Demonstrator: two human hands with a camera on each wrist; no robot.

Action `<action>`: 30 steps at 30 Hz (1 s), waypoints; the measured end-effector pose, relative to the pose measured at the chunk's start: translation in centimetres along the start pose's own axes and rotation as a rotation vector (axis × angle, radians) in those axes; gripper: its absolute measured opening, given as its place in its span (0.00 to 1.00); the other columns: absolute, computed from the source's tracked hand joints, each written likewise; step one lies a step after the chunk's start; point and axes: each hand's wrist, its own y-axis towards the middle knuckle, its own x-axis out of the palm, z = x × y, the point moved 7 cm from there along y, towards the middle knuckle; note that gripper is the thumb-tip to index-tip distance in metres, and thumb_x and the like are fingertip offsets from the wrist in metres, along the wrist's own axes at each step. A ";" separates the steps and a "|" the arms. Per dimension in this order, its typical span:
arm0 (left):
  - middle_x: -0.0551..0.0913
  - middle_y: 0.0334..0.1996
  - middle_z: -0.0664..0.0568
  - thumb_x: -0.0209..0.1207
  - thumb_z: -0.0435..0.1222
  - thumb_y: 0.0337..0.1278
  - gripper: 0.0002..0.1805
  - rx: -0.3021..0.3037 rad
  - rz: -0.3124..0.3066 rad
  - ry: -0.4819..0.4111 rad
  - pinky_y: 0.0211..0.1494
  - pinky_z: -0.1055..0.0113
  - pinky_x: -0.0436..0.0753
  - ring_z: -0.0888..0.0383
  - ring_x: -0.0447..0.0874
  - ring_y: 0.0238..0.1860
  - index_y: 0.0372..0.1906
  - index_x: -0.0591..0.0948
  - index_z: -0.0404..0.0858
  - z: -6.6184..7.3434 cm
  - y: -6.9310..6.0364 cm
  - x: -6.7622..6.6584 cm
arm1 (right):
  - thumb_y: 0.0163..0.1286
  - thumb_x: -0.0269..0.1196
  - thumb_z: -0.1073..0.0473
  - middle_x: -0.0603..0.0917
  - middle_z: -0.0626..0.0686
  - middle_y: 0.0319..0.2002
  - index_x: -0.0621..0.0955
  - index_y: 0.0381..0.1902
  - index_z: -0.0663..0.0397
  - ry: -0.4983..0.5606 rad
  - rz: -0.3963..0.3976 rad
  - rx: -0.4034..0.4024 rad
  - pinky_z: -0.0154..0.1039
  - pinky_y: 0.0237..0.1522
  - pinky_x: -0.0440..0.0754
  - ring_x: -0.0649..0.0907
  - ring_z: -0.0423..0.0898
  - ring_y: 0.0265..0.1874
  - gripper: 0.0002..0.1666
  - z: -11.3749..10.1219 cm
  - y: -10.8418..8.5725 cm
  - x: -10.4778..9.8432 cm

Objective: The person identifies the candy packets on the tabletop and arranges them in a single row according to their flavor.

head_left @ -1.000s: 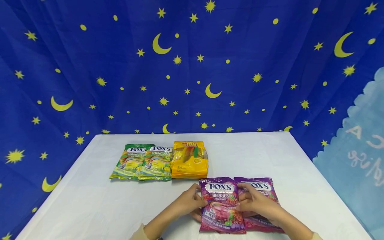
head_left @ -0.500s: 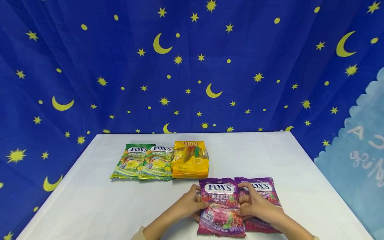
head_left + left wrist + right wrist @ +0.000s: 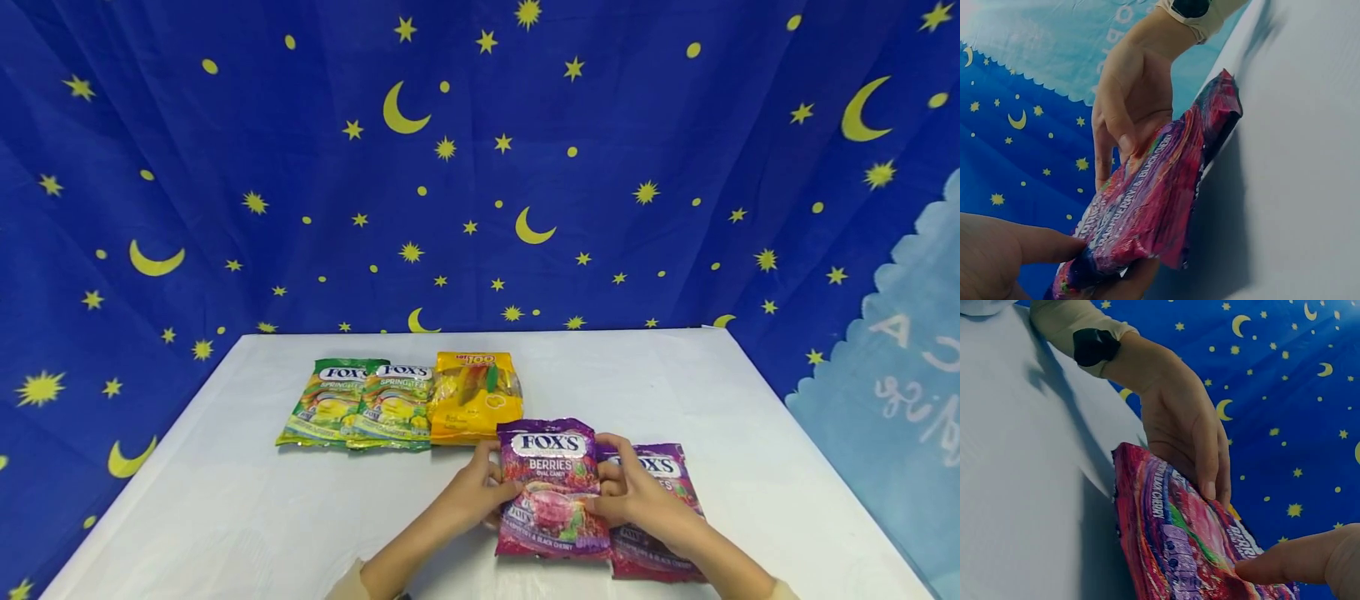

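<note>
While hands [image 3: 474, 493] hold 1 bag [image 3: 553, 500], white table [image 3: 225, 492], starry backdrop [image 3: 337, 183]

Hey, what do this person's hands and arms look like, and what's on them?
The left hand and right hand are ungloved. The left sleeve and right sleeve are cream, with a black device at the left wrist and a dark device at the right.

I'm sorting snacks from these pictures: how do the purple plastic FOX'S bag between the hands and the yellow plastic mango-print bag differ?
The purple plastic FOX'S bag is held by the left hand and right hand; the yellow plastic mango-print bag rests on the white table. The purple bag reads BERRIES, whereas the yellow bag shows a mango picture. Both are shiny printed bags.
</note>
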 end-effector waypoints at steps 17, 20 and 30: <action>0.83 0.41 0.41 0.59 0.32 0.64 0.33 0.025 0.017 -0.038 0.26 0.60 0.82 0.51 0.83 0.26 0.69 0.56 0.33 0.4 0.8 -0.6 | 0.61 0.63 0.69 0.52 0.83 0.65 0.41 0.72 0.52 0.056 0.106 -0.018 0.52 0.40 0.83 0.83 0.57 0.44 0.54 -0.2 0.7 -0.5; 0.83 0.41 0.40 0.59 0.32 0.65 0.33 0.027 0.017 -0.034 0.27 0.60 0.82 0.51 0.84 0.27 0.68 0.57 0.33 0.5 0.8 -0.5 | 0.61 0.62 0.70 0.54 0.82 0.64 0.40 0.72 0.53 0.073 0.100 -0.026 0.52 0.41 0.83 0.83 0.58 0.43 0.54 -0.2 0.7 -0.5; 0.84 0.35 0.46 0.62 0.34 0.62 0.34 0.079 0.076 0.064 0.29 0.62 0.82 0.54 0.83 0.27 0.68 0.61 0.32 1.2 2.3 -0.4 | 0.60 0.62 0.70 0.57 0.80 0.64 0.40 0.72 0.54 0.059 0.137 -0.034 0.52 0.43 0.82 0.84 0.58 0.40 0.54 -0.3 0.8 -1.5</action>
